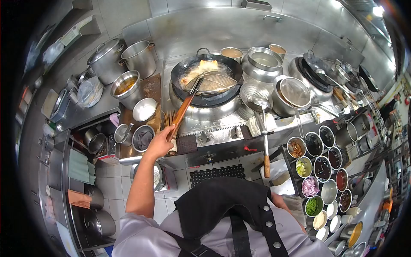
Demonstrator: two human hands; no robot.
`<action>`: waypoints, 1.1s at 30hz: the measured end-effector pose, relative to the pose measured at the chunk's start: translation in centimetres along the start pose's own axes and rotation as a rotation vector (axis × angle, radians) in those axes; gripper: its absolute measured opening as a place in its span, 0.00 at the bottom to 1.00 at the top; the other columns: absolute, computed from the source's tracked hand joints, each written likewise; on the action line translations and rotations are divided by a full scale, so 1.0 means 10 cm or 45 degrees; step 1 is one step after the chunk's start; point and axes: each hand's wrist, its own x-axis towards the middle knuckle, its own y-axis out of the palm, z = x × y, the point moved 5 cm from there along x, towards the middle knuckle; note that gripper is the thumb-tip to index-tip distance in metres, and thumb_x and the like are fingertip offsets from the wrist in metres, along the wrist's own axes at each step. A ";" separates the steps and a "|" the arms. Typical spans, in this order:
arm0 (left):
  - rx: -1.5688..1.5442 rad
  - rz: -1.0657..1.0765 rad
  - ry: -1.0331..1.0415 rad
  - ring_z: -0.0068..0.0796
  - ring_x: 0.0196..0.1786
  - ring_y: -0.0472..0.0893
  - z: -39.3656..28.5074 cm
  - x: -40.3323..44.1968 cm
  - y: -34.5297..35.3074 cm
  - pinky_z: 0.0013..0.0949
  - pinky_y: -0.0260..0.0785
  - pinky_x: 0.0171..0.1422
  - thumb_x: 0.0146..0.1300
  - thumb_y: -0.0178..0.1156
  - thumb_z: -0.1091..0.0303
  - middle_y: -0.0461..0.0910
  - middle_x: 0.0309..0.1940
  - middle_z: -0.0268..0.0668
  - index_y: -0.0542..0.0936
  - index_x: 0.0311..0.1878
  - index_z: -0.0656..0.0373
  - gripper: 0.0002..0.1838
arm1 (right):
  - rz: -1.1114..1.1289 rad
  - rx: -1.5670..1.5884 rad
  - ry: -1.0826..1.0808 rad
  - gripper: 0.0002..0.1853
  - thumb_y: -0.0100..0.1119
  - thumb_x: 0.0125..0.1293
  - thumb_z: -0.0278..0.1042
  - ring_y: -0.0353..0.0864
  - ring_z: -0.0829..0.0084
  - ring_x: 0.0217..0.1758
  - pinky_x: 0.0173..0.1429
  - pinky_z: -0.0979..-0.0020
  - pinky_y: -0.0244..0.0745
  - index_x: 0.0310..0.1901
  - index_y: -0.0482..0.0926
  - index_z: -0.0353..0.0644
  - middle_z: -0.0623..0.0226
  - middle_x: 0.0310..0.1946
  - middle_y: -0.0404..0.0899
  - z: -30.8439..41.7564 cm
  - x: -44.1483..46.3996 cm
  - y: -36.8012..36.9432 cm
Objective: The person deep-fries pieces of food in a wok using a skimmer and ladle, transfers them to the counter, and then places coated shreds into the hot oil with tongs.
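Observation:
My left hand [160, 143] is closed round the lower end of a long wooden handle [184, 109]. At its far end a mesh strainer [214, 82] lies in a black wok [177, 70] of bubbling oil with pale golden food [207, 65]. A bamboo brush [171, 122] stands right beside this hand. My right arm [280, 202] hangs low at my right side, its hand hidden from view. Nearest to it is a ladle [265, 145] with a wooden handle end, lying over a perforated skimmer [250, 95].
Steel pots [138, 60] and a bowl [144, 109] stand left of the wok. Right of it are a large pot with a sieve [294, 92] and a second wok [314, 62]. Ingredient tins [311, 186] with onion, greens and sauces line the lower right.

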 end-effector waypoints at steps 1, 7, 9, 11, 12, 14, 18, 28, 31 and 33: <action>0.007 -0.041 0.039 0.53 0.56 0.79 0.03 -0.04 -0.01 0.43 0.70 0.62 0.50 0.61 0.75 0.79 0.54 0.55 0.69 0.72 0.52 0.41 | 0.003 -0.001 0.003 0.31 0.48 0.73 0.68 0.83 0.68 0.42 0.45 0.63 0.79 0.62 0.70 0.49 0.67 0.38 0.82 0.00 0.00 0.02; 0.061 -0.075 0.084 0.56 0.56 0.78 0.07 -0.07 -0.15 0.45 0.70 0.62 0.52 0.59 0.74 0.78 0.53 0.56 0.68 0.73 0.52 0.39 | 0.001 -0.028 -0.229 0.26 0.52 0.75 0.54 0.82 0.65 0.37 0.41 0.60 0.80 0.62 0.68 0.40 0.60 0.36 0.81 1.54 -0.01 1.52; 0.117 -0.057 0.142 0.58 0.57 0.77 0.07 -0.06 -0.12 0.46 0.70 0.63 0.52 0.60 0.73 0.78 0.54 0.57 0.67 0.73 0.51 0.40 | -0.122 -0.243 -0.262 0.24 0.57 0.74 0.46 0.81 0.67 0.31 0.33 0.63 0.80 0.62 0.67 0.40 0.62 0.32 0.80 1.77 0.07 1.67; 0.154 -0.087 0.192 0.59 0.57 0.77 0.06 -0.09 -0.12 0.47 0.70 0.63 0.54 0.61 0.72 0.77 0.53 0.58 0.67 0.74 0.51 0.40 | -0.336 -0.722 -0.509 0.23 0.62 0.67 0.29 0.76 0.73 0.21 0.21 0.69 0.73 0.61 0.66 0.42 0.67 0.29 0.77 2.03 0.17 1.70; 0.153 -0.064 0.159 0.58 0.56 0.78 0.05 -0.10 -0.12 0.47 0.70 0.63 0.54 0.61 0.72 0.77 0.52 0.58 0.66 0.74 0.50 0.40 | -0.309 -0.547 -0.520 0.26 0.62 0.62 0.23 0.72 0.77 0.17 0.18 0.71 0.70 0.61 0.66 0.41 0.68 0.25 0.75 2.16 0.04 1.89; 0.150 -0.040 0.157 0.58 0.55 0.78 0.12 -0.09 -0.10 0.48 0.71 0.62 0.56 0.61 0.72 0.77 0.50 0.57 0.65 0.75 0.49 0.40 | -0.291 -0.557 -0.637 0.27 0.61 0.64 0.24 0.73 0.77 0.18 0.19 0.72 0.70 0.64 0.64 0.40 0.68 0.25 0.74 2.29 -0.02 2.06; 0.142 -0.035 0.185 0.57 0.54 0.78 0.25 0.00 -0.09 0.47 0.71 0.62 0.55 0.60 0.73 0.77 0.50 0.56 0.66 0.75 0.49 0.40 | -0.137 -0.357 -0.778 0.27 0.59 0.66 0.26 0.73 0.77 0.19 0.20 0.72 0.71 0.66 0.65 0.40 0.70 0.24 0.74 2.63 -0.32 2.60; 0.172 -0.107 0.088 0.54 0.53 0.77 -0.07 -0.03 -0.23 0.46 0.70 0.60 0.53 0.57 0.77 0.75 0.48 0.51 0.70 0.73 0.50 0.39 | -0.030 -1.344 -1.031 0.31 0.60 0.63 0.27 0.74 0.77 0.20 0.24 0.72 0.70 0.70 0.69 0.42 0.65 0.26 0.76 4.24 0.46 3.61; 0.242 -0.156 0.032 0.54 0.52 0.78 -0.36 -0.16 -0.39 0.47 0.71 0.58 0.53 0.56 0.78 0.76 0.47 0.48 0.73 0.70 0.51 0.36 | -0.017 -1.668 -1.037 0.29 0.60 0.63 0.30 0.83 0.66 0.27 0.34 0.63 0.79 0.68 0.72 0.47 0.56 0.33 0.83 4.55 0.89 3.85; 0.291 -0.272 0.065 0.53 0.50 0.79 -0.54 -0.20 -0.48 0.48 0.71 0.56 0.54 0.57 0.78 0.77 0.44 0.47 0.75 0.67 0.51 0.34 | -0.109 -2.145 -1.533 0.27 0.57 0.64 0.32 0.86 0.52 0.43 0.49 0.54 0.80 0.67 0.74 0.51 0.48 0.42 0.85 4.75 1.20 4.04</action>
